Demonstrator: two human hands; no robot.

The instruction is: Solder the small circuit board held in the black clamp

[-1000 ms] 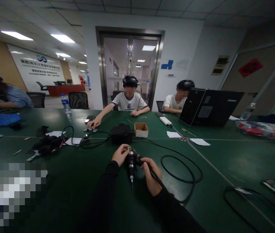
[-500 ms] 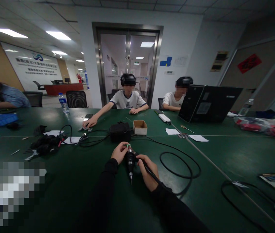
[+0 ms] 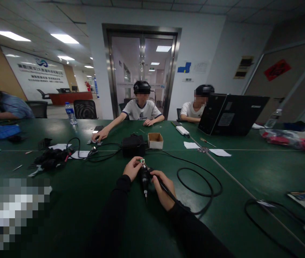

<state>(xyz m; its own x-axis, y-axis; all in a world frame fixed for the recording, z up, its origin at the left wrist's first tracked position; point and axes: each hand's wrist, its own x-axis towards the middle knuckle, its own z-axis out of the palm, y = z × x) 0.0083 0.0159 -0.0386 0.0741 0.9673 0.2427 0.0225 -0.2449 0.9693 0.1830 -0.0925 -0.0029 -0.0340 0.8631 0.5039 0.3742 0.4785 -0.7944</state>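
Out in front of me, my left hand (image 3: pixel 132 167) pinches a small green circuit board (image 3: pixel 142 161) at its edge. Just below the board is a black, tapered tool (image 3: pixel 144 175) with a shiny collar and a thin metal tip pointing towards me. My right hand (image 3: pixel 164 190) is closed around a slim black corded handle (image 3: pixel 165 189), whose front end reaches the side of the tapered tool. Whether those two are joined or only touching, I cannot tell.
Beyond my hands stand a black box (image 3: pixel 133 146) and a small open carton (image 3: pixel 155 141). A black cable (image 3: pixel 213 195) loops on the right. Black parts (image 3: pixel 49 159) lie left. A co-worker's hand (image 3: pixel 101 134) rests across the green table (image 3: pixel 88 200). A laptop (image 3: pixel 233 114) stands at the back right.
The tapered tool's tip has shifted very slightly. Both my hands stay almost in place, with the same holds.
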